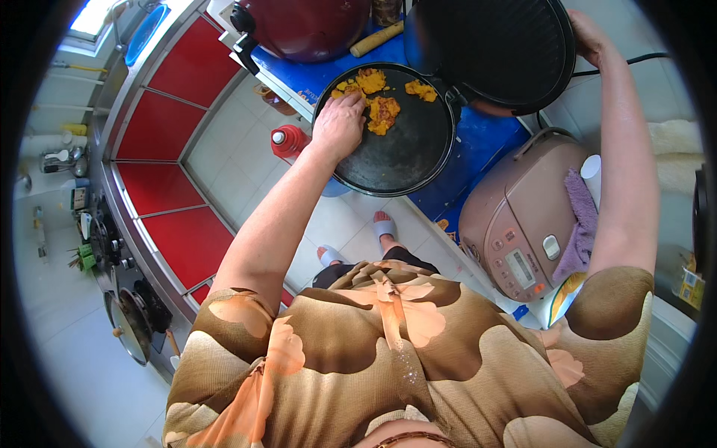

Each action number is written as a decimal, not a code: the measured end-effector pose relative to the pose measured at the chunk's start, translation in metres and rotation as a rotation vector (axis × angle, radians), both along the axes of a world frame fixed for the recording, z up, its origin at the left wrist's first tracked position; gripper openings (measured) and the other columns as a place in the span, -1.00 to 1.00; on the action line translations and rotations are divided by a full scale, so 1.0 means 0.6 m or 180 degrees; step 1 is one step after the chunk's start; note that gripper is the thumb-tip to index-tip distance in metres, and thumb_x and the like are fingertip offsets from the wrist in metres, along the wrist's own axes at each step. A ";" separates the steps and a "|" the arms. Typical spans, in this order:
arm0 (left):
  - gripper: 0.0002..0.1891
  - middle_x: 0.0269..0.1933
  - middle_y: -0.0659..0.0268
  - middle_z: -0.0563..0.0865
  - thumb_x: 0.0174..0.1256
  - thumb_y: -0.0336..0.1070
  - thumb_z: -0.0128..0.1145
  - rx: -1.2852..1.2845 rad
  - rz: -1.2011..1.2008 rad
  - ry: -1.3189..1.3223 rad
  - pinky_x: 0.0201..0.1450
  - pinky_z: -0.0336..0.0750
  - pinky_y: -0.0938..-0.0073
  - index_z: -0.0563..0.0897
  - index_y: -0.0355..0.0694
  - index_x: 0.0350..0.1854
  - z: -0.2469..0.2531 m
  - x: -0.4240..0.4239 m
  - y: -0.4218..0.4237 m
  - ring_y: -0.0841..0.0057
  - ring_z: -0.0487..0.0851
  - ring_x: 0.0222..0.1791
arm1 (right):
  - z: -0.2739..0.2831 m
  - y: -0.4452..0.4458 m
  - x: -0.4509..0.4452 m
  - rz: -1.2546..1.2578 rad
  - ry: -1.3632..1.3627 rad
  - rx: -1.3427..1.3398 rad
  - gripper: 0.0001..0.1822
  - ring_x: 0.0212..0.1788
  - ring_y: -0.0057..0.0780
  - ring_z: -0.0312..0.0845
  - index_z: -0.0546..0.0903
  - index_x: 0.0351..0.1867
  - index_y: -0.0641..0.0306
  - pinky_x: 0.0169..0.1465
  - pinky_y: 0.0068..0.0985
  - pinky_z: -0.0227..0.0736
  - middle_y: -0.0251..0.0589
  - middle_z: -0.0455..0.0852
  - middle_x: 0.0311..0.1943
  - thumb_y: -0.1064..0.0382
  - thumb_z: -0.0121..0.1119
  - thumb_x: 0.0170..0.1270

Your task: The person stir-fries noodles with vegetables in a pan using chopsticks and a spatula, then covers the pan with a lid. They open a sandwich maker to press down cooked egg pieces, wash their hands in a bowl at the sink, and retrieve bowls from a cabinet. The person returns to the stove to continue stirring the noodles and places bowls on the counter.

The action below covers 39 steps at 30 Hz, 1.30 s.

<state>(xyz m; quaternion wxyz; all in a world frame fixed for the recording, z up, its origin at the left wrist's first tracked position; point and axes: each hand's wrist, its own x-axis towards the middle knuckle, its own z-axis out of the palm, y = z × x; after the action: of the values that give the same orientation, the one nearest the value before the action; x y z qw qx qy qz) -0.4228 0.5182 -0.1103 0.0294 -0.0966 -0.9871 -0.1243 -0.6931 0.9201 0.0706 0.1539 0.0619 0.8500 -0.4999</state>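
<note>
My left hand (340,124) is over the left side of a round black electric griddle plate (409,151), its fingertips at an orange piece of food (348,88). Whether the fingers pinch it is hidden. More ragged orange pieces with browned patches lie close by: one at the top (371,80), one just right of my fingers (384,115) and a smaller one (421,91) farther right. The griddle's ridged black lid (493,50) stands raised on its hinge at the upper right. My right hand (587,40) holds the lid's outer rim, its fingertips partly hidden behind it.
A dark red rounded appliance (305,25) and a wooden rolling pin (377,39) sit behind the griddle. A rice cooker (521,218) with a purple cloth (578,229) stands at the right. A red bottle (288,143) is left of the griddle. Red cabinets (159,126) line the left.
</note>
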 end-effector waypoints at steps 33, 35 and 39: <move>-0.34 0.43 0.06 0.28 0.34 -0.06 0.06 -0.0074 -0.0320 0.0093 0.50 0.01 0.17 0.26 -0.33 0.38 -0.038 0.028 -0.033 0.25 0.17 0.47 | -0.098 -0.376 0.434 0.0759 0.2757 0.0212 -0.60 0.19 -0.14 0.53 0.55 0.15 0.30 0.25 -0.38 0.38 0.01 0.61 0.11 0.14 0.06 0.40; -0.32 0.43 0.06 0.28 0.31 -0.06 0.09 0.0046 -0.0365 0.0135 0.50 0.00 0.16 0.26 -0.33 0.38 -0.041 0.029 -0.031 0.24 0.17 0.47 | -0.208 -0.390 0.452 0.1305 0.2588 0.1217 -0.50 0.32 -0.09 0.35 0.41 0.28 0.33 0.37 -0.27 0.21 0.03 0.44 0.28 0.14 0.03 0.39; -0.30 0.44 0.08 0.28 0.28 -0.06 0.12 0.0005 -0.0409 0.0071 0.49 -0.02 0.12 0.25 -0.33 0.39 -0.034 0.041 -0.038 0.24 0.18 0.47 | -0.291 -0.407 0.458 0.1832 0.2041 0.1814 -0.39 0.47 -0.18 0.08 0.26 0.38 0.30 0.45 -0.17 0.01 -0.04 0.24 0.41 0.11 0.01 0.37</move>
<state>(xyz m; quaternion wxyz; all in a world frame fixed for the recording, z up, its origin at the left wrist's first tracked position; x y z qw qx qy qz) -0.3983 0.4957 -0.1309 0.0325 -0.1611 -0.9784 -0.1257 -0.4182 0.6760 -0.1040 -0.0061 -0.2913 0.9396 -0.1798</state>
